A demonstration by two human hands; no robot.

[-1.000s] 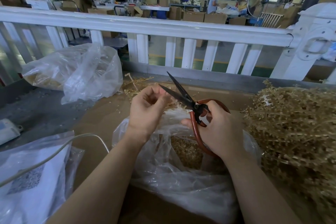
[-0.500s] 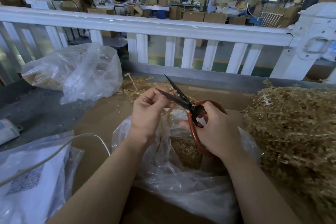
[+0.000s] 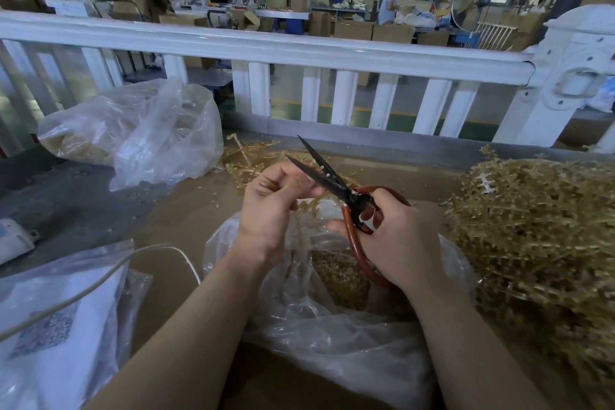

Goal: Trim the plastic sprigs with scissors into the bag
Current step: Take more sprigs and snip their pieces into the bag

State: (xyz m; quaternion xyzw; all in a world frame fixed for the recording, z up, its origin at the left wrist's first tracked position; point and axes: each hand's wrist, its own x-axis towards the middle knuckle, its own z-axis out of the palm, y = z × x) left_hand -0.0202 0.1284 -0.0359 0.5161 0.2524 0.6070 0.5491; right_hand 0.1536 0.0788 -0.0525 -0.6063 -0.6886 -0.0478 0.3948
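Head view, step: trimming a sprig [image 3: 307, 210] over the open bag [image 3: 332, 309]; blades of the scissors [image 3: 327, 178] parted, tips pointing away and to the left.
Left hand [image 3: 276, 200]: fingers curled in a pinch on the sprig's top end, thumb and forefinger just beside the lower blade; the sprig hangs down toward the bag mouth.
Right hand [image 3: 396, 236]: closed through the red loop handles, driving the scissors.
Doing it well: my judgement, keep the cut point over the bag opening so pieces drop among the trimmings [image 3: 339, 276] already inside; feed the stem deep into the blades, fingertips clear of the edge.
Risk: the pinch sits very near the blade; a hasty close could nick the finger.
Supply: big pile of untrimmed sprigs [image 3: 532, 243] at right, touching the bag's side.
Edges: white railing [image 3: 299, 50] beyond the bench; blade tips well short of it.
Open room: bare cardboard [image 3: 186, 220] left of the bag; a second filled bag [image 3: 139, 130] farther left, a white cable [image 3: 100, 280] near the left forearm.
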